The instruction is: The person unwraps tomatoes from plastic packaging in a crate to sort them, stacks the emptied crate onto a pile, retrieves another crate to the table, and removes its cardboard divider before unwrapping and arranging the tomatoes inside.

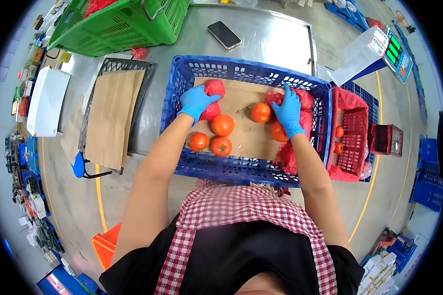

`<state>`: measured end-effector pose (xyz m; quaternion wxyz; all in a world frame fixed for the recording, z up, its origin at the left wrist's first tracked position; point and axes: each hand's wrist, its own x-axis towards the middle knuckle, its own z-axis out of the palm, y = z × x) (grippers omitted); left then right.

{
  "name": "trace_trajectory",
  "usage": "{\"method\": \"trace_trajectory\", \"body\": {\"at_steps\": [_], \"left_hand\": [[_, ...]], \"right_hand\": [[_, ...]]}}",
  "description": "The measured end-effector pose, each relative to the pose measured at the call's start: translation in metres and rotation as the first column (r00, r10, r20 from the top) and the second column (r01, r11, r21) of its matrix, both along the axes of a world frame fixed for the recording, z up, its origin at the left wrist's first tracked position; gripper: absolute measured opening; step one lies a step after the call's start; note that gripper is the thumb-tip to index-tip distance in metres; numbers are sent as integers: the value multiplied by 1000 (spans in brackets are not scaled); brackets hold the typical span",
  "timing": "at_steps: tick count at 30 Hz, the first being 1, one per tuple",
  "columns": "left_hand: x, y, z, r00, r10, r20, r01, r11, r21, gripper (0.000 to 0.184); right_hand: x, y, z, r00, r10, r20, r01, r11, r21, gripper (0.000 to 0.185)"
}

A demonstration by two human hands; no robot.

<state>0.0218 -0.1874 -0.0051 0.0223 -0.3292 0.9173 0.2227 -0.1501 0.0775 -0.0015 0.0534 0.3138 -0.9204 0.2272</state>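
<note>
Tomatoes (222, 125), round, glossy orange-red, both hands (197, 102) over red bags (214, 87), grips unclear

Glossy smooth tomatoes (222, 125), blue plastic crate (251, 65), shiny metal table (273, 37), matt paper sheets (112, 118)

Orange-red tomatoes (222, 125) lie loose near red bags (306, 120) (bulging ones) in a blue crate (251, 65).
</note>
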Motion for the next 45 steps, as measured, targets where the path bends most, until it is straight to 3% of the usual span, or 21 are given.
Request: {"method": "trace_trajectory", "body": {"at_steps": [5,8,9,11,12,13,14,15,17,20,22,24,26,29,32,33,36,37,39,42,45], "left_hand": [[3,2,12,976,-215,31,217,975,-51,38],[15,-5,-4,961,-177,-214,194,979,64,26],[20,-5,3,899,48,-435,138,912,387,23],[27,-17,17,818,210,-535,74,885,459,27],[31,-28,14,748,278,-602,87,859,505,30],[38,-33,47,698,441,-564,84,732,677,25],[45,-38,88,643,589,-490,99,571,815,21],[52,-50,99,663,551,-507,80,622,779,23],[63,-68,109,702,472,-533,48,716,696,28],[57,-60,102,762,-56,-645,95,995,26,49],[53,-23,84,858,-222,-463,234,972,-32,61],[49,20,87,932,-360,-45,353,928,-118,65],[49,31,53,904,-428,18,425,889,-171,48],[49,27,8,872,-476,-111,441,864,-245,33],[40,19,2,921,-362,-143,338,926,-168,21],[40,20,11,926,-335,-176,295,930,-217,10],[43,2,14,915,-23,-403,60,995,80,10],[46,-3,20,874,23,-485,65,984,164,12],[49,-3,50,822,86,-562,75,963,257,15],[45,-10,79,751,81,-655,39,985,167,17],[39,-6,106,722,124,-680,16,980,196,20]], "right_hand": [[4,4,-13,981,-17,191,37,994,-100,25],[-3,10,-40,987,39,157,0,970,-243,20],[-4,7,-35,915,-95,391,230,921,-315,18],[-24,20,-43,871,-29,490,355,727,-588,16],[-23,23,1,794,36,607,402,718,-568,15],[-38,36,37,871,113,478,306,637,-708,16],[-30,31,81,925,6,380,296,615,-731,17],[-47,46,85,979,-82,185,190,687,-702,18],[-38,53,133,974,-221,56,225,898,-378,24],[-37,47,122,984,-157,-87,168,975,146,37],[-40,52,67,947,22,-320,57,970,236,34],[-40,41,32,963,-144,-227,226,891,394,38],[-36,37,10,967,-102,-235,212,834,509,29],[-50,43,-9,949,70,-306,47,933,356,34],[-64,33,-6,955,66,-288,43,933,357,22],[-66,32,-6,951,31,-308,57,960,274,17],[-67,47,7,989,-59,-133,43,992,-119,12],[-69,53,21,983,-120,141,149,964,-222,17],[-63,63,75,984,-116,135,166,872,-461,22],[-69,84,145,957,-279,81,289,880,-377,25],[-40,73,155,998,-26,-65,38,984,175,28]]}}
